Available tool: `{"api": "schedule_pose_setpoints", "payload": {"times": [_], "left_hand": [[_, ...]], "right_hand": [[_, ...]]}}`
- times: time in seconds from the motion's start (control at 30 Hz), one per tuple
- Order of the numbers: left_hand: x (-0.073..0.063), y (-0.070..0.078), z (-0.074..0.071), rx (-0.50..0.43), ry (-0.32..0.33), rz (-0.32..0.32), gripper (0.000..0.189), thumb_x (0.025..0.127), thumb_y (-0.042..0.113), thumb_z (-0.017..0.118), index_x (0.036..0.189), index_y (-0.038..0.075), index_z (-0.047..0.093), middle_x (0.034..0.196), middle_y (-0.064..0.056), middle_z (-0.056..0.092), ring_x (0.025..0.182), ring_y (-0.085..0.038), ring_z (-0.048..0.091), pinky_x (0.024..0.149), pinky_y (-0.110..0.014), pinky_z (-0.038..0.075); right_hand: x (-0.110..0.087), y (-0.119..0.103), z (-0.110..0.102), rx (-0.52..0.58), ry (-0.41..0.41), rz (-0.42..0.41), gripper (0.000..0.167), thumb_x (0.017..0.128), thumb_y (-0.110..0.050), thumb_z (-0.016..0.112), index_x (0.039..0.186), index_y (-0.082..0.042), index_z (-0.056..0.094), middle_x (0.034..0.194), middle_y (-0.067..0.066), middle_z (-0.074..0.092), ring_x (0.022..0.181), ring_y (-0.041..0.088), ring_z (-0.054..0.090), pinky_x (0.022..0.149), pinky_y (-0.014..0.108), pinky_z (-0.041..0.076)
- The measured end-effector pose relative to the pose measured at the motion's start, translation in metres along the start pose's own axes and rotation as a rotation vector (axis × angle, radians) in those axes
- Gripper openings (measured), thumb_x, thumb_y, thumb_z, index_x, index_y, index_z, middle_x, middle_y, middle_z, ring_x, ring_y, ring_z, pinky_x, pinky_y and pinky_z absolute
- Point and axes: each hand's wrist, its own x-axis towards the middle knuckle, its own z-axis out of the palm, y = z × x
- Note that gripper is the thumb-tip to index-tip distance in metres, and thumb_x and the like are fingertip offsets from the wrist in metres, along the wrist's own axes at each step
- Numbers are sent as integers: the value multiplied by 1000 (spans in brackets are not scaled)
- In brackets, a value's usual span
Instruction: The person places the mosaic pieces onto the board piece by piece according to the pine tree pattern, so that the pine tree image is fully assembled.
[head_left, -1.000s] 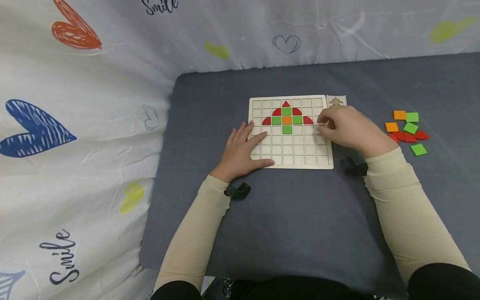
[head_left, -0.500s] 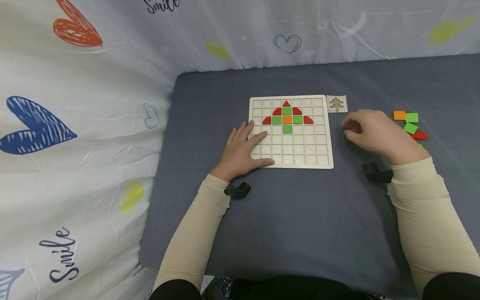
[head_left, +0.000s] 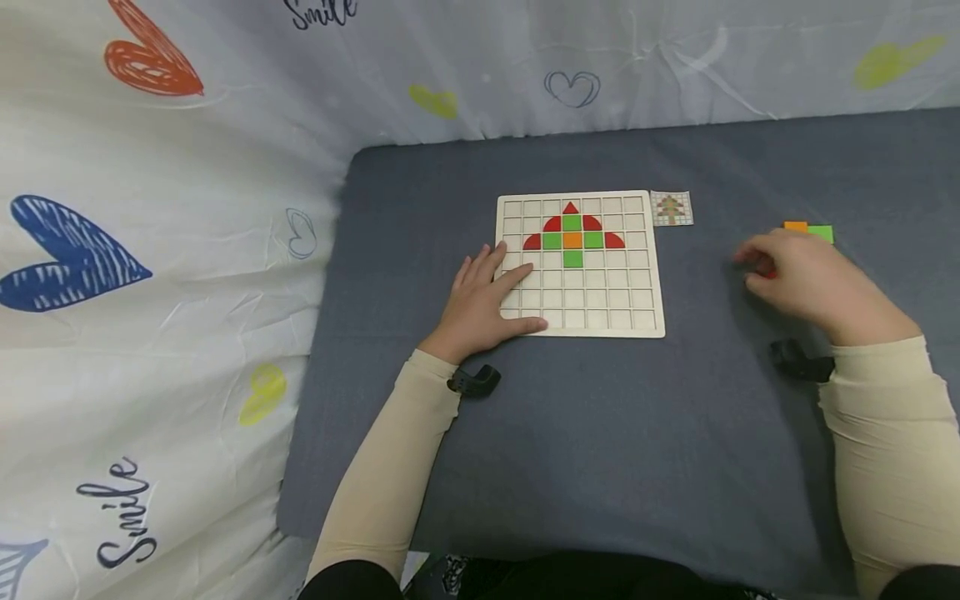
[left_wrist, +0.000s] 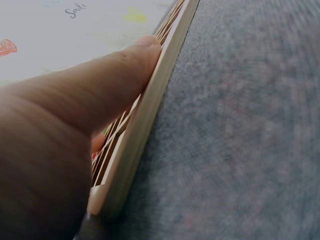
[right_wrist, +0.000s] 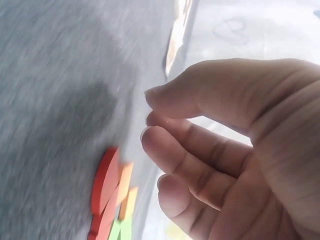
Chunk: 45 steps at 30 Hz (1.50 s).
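Observation:
A pale wooden grid board lies on the table with red, green and orange pieces in its upper squares; its top piece is a red triangle. My left hand rests with spread fingers over the board's left edge, the thumb on the near rim. Off to the right, my right hand hovers over the loose pieces, hiding most of them. In the right wrist view its fingers are loosely bent, thumb and fingertips apart, nothing between them. Red pieces lie below, beside orange squares and green squares.
A small card with a printed tree pattern lies against the board's upper right corner. Grey cloth covers the table. A white printed curtain hangs along the left and far sides.
My right hand has moved from the board's right edge rightward to above the loose pieces, uncovering the card. The left hand and the pieces on the board have stayed in place.

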Motion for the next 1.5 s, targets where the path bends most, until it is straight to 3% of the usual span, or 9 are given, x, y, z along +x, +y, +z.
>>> {"api": "schedule_pose_setpoints", "payload": {"times": [0.33, 0.53, 0.67, 0.8, 1.17, 1.5], "left_hand": [[-3, -1, 1, -7, 5, 1, 92, 83, 69, 78, 160, 30, 47, 177, -5, 14, 164, -24, 2, 132, -41, -6], [-2, -2, 1, -1, 10, 6, 92, 83, 71, 78, 160, 31, 47, 177, -4, 13, 164, -23, 2, 132, -41, -6], [-1, -2, 1, -1, 10, 5, 92, 83, 71, 78, 160, 31, 47, 177, -4, 13, 164, -23, 2, 132, -41, -6], [-1, -1, 1, -8, 10, 6, 92, 83, 70, 78, 160, 31, 47, 177, -4, 13, 164, -23, 2, 132, -41, -6], [-1, 0, -1, -8, 11, 13, 91, 83, 69, 78, 160, 31, 47, 177, -4, 13, 164, -23, 2, 131, -40, -7], [0, 0, 0, -17, 6, 10, 91, 84, 68, 78, 160, 31, 47, 177, -5, 13, 164, -23, 1, 131, -41, -6]], "right_hand": [[-17, 15, -5, -20, -25, 116, 29, 88, 6, 62, 116, 8, 70, 110, 30, 69, 93, 42, 65, 81, 55, 50], [-24, 21, -4, -41, -3, 165, 26, 86, 5, 65, 111, 9, 70, 99, 28, 65, 88, 40, 58, 78, 56, 45], [-26, 22, -2, -54, 2, 185, 26, 88, 3, 66, 113, 8, 70, 102, 30, 61, 90, 41, 56, 79, 59, 46], [-27, 23, -1, -77, -3, 189, 27, 90, 2, 68, 116, 10, 70, 105, 33, 59, 92, 44, 56, 81, 63, 47], [-29, 21, 1, -109, 3, 169, 21, 93, -3, 75, 104, 15, 71, 89, 25, 59, 83, 40, 58, 74, 58, 47], [-27, 18, 9, -75, 34, 119, 18, 90, -5, 80, 96, 10, 74, 93, 26, 67, 84, 38, 58, 75, 55, 46]]}}
